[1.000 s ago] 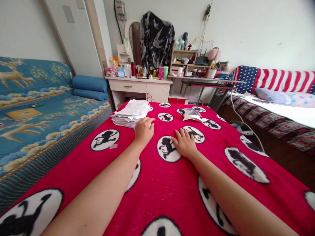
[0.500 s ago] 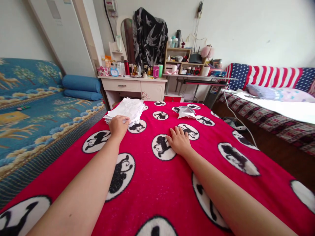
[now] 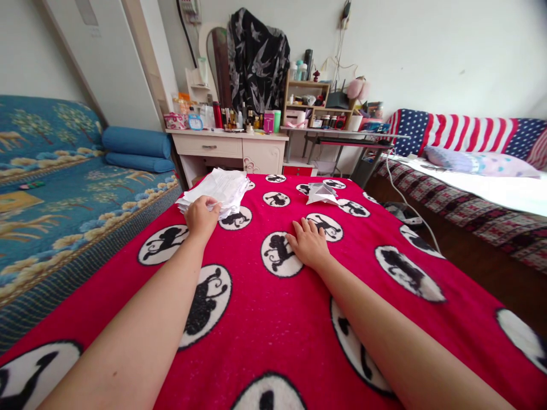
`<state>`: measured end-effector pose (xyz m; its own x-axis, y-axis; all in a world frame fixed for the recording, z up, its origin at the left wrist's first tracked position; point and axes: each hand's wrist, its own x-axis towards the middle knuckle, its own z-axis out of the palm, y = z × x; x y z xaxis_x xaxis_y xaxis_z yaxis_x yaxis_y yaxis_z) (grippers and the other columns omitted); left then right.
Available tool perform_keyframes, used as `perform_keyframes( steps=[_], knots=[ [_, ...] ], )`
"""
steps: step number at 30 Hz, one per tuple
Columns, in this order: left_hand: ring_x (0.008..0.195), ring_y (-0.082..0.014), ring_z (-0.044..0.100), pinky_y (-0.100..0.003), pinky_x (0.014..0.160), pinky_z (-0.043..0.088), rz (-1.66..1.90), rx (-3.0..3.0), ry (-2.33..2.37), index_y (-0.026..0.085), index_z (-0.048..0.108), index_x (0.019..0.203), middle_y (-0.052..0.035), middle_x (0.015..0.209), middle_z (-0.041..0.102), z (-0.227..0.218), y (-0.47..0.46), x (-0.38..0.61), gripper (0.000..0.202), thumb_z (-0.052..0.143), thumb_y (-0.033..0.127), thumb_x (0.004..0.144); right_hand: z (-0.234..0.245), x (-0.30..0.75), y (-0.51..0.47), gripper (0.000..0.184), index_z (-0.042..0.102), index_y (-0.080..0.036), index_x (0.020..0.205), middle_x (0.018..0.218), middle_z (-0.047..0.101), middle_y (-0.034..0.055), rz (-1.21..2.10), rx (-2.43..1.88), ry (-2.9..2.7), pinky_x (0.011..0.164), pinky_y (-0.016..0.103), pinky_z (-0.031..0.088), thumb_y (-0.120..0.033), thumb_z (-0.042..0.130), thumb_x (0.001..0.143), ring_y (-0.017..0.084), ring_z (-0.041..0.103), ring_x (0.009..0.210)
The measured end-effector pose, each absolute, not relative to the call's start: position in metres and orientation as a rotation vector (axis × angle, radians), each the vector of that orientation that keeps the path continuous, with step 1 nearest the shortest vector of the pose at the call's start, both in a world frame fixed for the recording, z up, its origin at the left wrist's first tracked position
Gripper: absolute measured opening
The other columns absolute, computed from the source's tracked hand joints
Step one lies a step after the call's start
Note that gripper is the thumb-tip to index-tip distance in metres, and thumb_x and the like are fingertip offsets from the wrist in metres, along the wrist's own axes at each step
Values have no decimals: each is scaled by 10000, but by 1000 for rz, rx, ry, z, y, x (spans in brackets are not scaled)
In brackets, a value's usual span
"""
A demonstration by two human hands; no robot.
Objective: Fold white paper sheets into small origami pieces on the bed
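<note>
At the near edge of a loose stack of white papers [image 3: 222, 185], my left hand [image 3: 201, 217] has its fingers curled and closed on the paper edge. How many sheets are between the fingers I cannot tell. My right hand [image 3: 308, 243] lies palm down with fingers spread on the red blanket [image 3: 265, 319], which carries white ovals with black monkey figures. Beyond that hand, a folded white and grey paper shape [image 3: 322, 193] sits by itself on the blanket.
A blue patterned sofa [image 3: 85, 193] with a bolster [image 3: 137, 142] stands left. Behind the table are a dresser [image 3: 209, 146] crowded with bottles and a desk with a small shelf [image 3: 307, 91]. A bed with a pillow [image 3: 478, 161] is at right; a white cable [image 3: 410, 199] hangs beside it.
The view has shifted slightly, so everything sits a little further left. My left hand's fingers have shifted a little at the paper edge. My right hand stays flat on the blanket.
</note>
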<state>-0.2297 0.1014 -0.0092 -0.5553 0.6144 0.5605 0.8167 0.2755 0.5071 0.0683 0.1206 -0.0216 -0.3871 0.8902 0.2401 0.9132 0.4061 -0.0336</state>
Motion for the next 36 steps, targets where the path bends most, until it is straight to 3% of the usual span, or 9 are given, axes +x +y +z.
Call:
perform_keyframes(
  steps=[11, 15, 18, 21, 23, 25, 28, 33, 36],
  knots=[
    [932, -270, 606, -364, 815, 439, -1118, -1367, -2320, 184, 700, 836, -88, 990, 692, -10, 100, -229, 182, 559, 282, 775, -23, 68, 121, 578, 429, -197, 1387, 1478, 368, 150, -141, -1590, -2428, 1047, 533, 260, -529, 302, 931, 338, 294, 1354],
    [1042, -317, 545, -469, 924, 368, -1148, -1257, -2189, 181, 664, 837, -109, 1040, 671, 5, 93, -217, 166, 526, 269, 810, -21, 68, 122, 554, 463, -190, 1361, 1469, 389, 147, -55, -1548, -2390, 1058, 559, 245, -506, 371, 915, 344, 303, 1355],
    [1147, -310, 487, -494, 1019, 283, -1124, -1456, -1905, 185, 630, 853, -105, 1104, 646, 27, 86, -183, 144, 503, 252, 846, -17, 73, 125, 556, 473, -160, 1339, 1412, 466, 151, 170, -1464, -2209, 1064, 491, 296, -480, 447, 885, 306, 401, 1303],
    [877, -263, 601, -425, 864, 397, -881, -1896, -1807, 180, 617, 833, -83, 849, 675, 42, 71, -122, 109, 512, 206, 834, -12, 81, 131, 536, 508, -130, 1271, 1264, 591, 152, 542, -1307, -1813, 974, 376, 425, -498, 375, 905, 246, 570, 1124],
    [742, -231, 615, -368, 716, 426, -735, -2148, -1754, 174, 611, 870, -89, 822, 673, 41, 55, -75, 127, 490, 211, 855, -10, 88, 134, 539, 543, -124, 1191, 1139, 652, 145, 774, -1189, -1602, 882, 355, 486, -526, 319, 911, 231, 632, 992],
    [702, -217, 614, -343, 644, 426, -616, -2371, -1609, 172, 599, 895, -87, 801, 665, 31, 34, -34, 147, 457, 201, 873, -10, 95, 134, 524, 560, -130, 1135, 1000, 691, 117, 916, -1112, -1526, 791, 353, 518, -551, 388, 874, 226, 656, 881],
    [793, -239, 614, -329, 616, 447, -554, -2646, -1396, 175, 593, 871, -85, 809, 655, 15, 5, 1, 126, 508, 268, 863, -12, 101, 131, 510, 552, -152, 1142, 872, 706, 61, 993, -1052, -1570, 693, 338, 530, -501, 578, 771, 217, 658, 781],
    [930, -222, 621, -330, 755, 512, -719, -2907, -1351, 220, 599, 1103, -61, 1002, 672, 14, -11, -10, 309, 571, 399, 852, -16, 103, 127, 466, 548, -180, 1130, 842, 719, 42, 1056, -1070, -1637, 629, 340, 538, -348, 632, 704, 217, 667, 706],
    [1039, -190, 598, -327, 938, 477, -1009, -2803, -1409, 230, 617, 1100, -46, 1087, 663, 20, -3, -42, 238, 501, 292, 901, -16, 101, 126, 398, 576, -186, 1056, 864, 728, 50, 1175, -1004, -1593, 654, 356, 553, -321, 640, 687, 226, 683, 713]
  ],
)
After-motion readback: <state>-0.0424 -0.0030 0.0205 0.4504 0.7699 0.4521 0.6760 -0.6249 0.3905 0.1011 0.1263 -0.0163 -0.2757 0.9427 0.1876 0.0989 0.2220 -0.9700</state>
